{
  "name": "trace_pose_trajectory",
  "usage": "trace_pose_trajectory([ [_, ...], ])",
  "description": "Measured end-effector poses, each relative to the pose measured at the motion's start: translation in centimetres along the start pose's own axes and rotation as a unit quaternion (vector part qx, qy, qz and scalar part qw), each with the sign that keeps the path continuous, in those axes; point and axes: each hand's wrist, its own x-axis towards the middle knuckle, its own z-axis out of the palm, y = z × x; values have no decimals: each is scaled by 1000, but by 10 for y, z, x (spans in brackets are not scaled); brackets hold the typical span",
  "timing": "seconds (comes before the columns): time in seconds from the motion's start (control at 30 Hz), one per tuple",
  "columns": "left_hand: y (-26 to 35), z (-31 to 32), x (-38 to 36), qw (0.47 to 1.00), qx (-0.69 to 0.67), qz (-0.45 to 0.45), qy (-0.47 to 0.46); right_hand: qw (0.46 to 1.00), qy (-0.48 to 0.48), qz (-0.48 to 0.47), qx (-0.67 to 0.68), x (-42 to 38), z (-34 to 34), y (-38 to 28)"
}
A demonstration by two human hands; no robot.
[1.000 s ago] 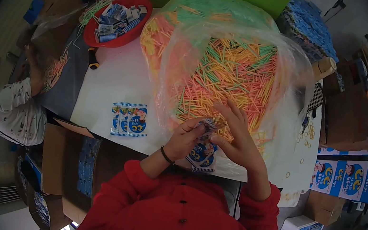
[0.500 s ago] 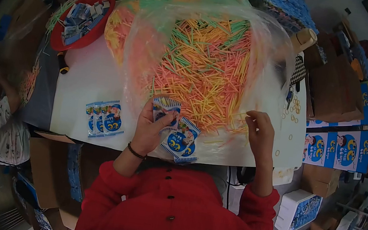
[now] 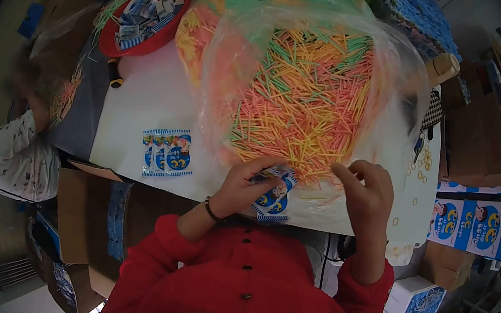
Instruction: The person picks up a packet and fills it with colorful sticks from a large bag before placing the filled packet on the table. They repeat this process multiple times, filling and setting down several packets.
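My left hand [image 3: 244, 186] is closed on a small blue-and-white striped packet [image 3: 272, 173], thumb on top, its far part hidden by the fingers. Just beside and under it, more printed packets [image 3: 274, 203] lie at the table's front edge. My right hand [image 3: 370, 194] is pinched at the near edge of a heap of thin pink, yellow, orange and green sticks [image 3: 305, 100]; I cannot make out what its fingertips hold. The heap spills from a large clear plastic bag [image 3: 227, 54].
A fanned group of packets [image 3: 166, 152] lies on the white table [image 3: 142, 93] at left. Behind it stand a red bowl [image 3: 143, 44] of packets and a black-and-yellow handle [image 3: 115, 73]. Rubber bands [image 3: 420, 162] lie at right, near printed boxes [image 3: 474, 225]. Another person [image 3: 19, 149] sits at left.
My left hand has turned and lowered the packet toward the other packets. My right hand stays pinched by the sticks. The view has shifted, so the table appears farther right.
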Motion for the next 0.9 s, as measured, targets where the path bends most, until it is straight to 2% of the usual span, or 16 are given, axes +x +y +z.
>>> trace_pose_trajectory([
  [0.07,2,3,1,999,38,22,-20,995,10,-101,8,10,-2,-17],
  [0.27,17,5,-10,997,75,6,-11,974,-103,-198,30,14,14,-38],
  [0.33,15,3,-19,1000,-7,-13,3,966,-113,-225,52,15,17,-53],
  [0.37,17,0,-24,1000,1,-15,17,960,-124,-241,62,15,19,-61],
  [0.47,25,-11,-38,999,-37,24,27,941,-116,-275,159,14,22,-64],
  [0.5,29,-19,-46,997,10,41,61,942,-117,-274,156,14,20,-58],
  [0.53,31,-25,-55,993,53,57,91,954,-85,-199,208,13,16,-49],
  [0.6,33,-42,-76,961,-109,-71,244,962,-9,-29,272,2,8,-32],
  [0.63,31,-55,-74,951,-46,-40,303,955,36,60,288,-6,11,-24],
  [0.67,27,-71,-70,932,19,-9,362,949,62,102,291,-11,13,-14],
  [0.7,19,-90,-70,933,18,-10,359,950,62,105,289,-16,19,-6],
  [0.77,1,-121,-68,915,159,-91,360,932,66,162,318,-20,33,6],
  [0.8,2,-123,-60,916,159,-90,358,932,67,162,317,-18,37,6],
  [0.83,4,-125,-53,838,404,-23,367,949,45,124,285,-15,42,3],
  [0.87,8,-124,-49,701,620,46,351,964,23,85,252,-11,46,-1],
  [0.9,13,-121,-47,701,619,48,350,975,19,57,216,-4,50,-10],
])
